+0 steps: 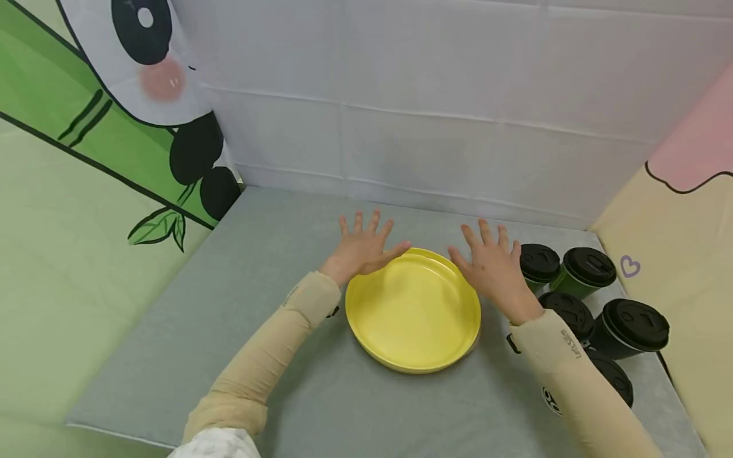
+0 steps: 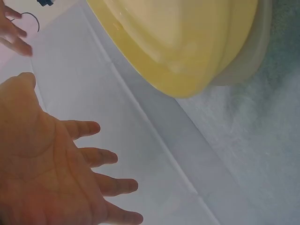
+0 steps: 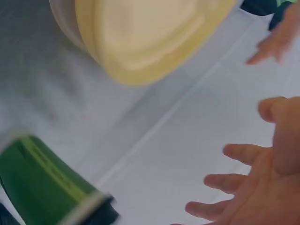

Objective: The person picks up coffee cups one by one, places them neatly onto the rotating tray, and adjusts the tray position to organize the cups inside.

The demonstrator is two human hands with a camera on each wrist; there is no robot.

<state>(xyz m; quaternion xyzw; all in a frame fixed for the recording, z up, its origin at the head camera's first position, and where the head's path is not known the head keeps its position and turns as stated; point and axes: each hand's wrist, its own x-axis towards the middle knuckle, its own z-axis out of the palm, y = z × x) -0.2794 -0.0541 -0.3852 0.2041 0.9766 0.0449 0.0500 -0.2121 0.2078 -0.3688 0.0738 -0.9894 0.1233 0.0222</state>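
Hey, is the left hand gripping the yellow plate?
No, the left hand has its fingers spread and none curled round the plate.

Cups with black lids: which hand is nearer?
Right. The right hand is just beside the cups; the left hand is farther, by the left side of the yellow plate.

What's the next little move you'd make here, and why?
I'd probably ease the right grip sideways to the green cup just to its right. That grip holds nothing, its fingers are spread, the cup stands close by, and nothing shows on the yellow tray.
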